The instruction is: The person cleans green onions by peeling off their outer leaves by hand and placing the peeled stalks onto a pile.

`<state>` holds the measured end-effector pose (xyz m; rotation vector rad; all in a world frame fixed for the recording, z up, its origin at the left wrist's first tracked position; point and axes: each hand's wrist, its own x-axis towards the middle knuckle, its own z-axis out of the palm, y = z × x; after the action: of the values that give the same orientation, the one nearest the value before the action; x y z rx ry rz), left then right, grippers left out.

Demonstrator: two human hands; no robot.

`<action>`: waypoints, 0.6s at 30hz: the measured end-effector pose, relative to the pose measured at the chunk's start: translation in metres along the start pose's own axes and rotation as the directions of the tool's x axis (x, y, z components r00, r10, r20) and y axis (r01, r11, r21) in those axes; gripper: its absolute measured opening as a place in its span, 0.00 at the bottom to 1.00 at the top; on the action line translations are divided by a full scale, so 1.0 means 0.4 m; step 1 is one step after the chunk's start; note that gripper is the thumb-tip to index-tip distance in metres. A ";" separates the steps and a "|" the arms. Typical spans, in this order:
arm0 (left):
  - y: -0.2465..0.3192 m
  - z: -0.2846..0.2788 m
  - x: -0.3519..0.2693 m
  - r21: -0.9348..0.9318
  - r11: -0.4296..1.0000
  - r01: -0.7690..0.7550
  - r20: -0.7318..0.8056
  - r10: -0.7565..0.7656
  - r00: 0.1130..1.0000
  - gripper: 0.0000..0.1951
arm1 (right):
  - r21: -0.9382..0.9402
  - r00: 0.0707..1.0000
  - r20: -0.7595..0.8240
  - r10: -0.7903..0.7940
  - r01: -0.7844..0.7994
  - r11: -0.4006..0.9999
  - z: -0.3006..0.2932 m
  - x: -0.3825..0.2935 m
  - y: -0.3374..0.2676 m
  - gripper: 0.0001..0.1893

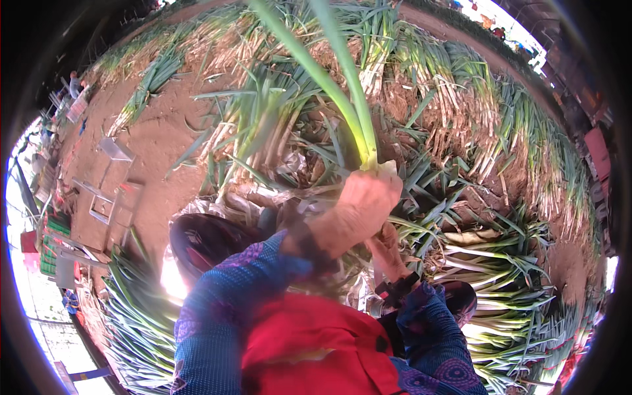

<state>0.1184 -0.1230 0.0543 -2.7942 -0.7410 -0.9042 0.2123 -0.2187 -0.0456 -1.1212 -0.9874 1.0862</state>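
My left hand (369, 201) is closed around a thick green onion (364, 136), just below where its two long green leaves fork. The leaves rise away from me and run out at the top edge. A pale flap of peeled skin (389, 167) stands out beside the fist. Close under the left wrist is my right hand (387, 249), its fingers partly hidden, so its grip is not visible. Whatever part of the stalk lies below the fist is covered by the hands. Trimmed leaves and pale peelings (358, 291) litter the ground beneath them.
Pale-stemmed green onions (493, 296) lie in a row at my right, others (133, 316) at my left. Unpeeled bundles (256, 123) stand ahead on brown soil. A metal frame (101, 207) and green crate (55, 242) are at left. My dark boot (212, 242) is near.
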 end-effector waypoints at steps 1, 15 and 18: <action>-0.004 0.001 -0.007 0.021 1.000 -0.003 0.049 0.002 0.999 0.13 | -0.027 0.999 0.012 0.040 -0.040 0.999 0.005 -0.005 0.001 0.05; 0.100 0.027 -0.087 -0.598 0.801 0.031 -0.054 -0.079 0.995 0.05 | -0.532 0.966 0.036 -0.256 0.236 0.813 -0.083 0.049 0.155 0.13; 0.043 -0.021 -0.070 -0.547 0.805 0.228 0.045 -0.243 0.969 0.04 | 0.042 0.990 -0.138 -0.043 0.049 0.998 -0.029 0.024 0.022 0.13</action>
<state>0.1027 -0.1518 0.0457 -3.2108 -0.9750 -1.3959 0.2243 -0.2107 -0.0556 -1.1157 -0.8726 0.9763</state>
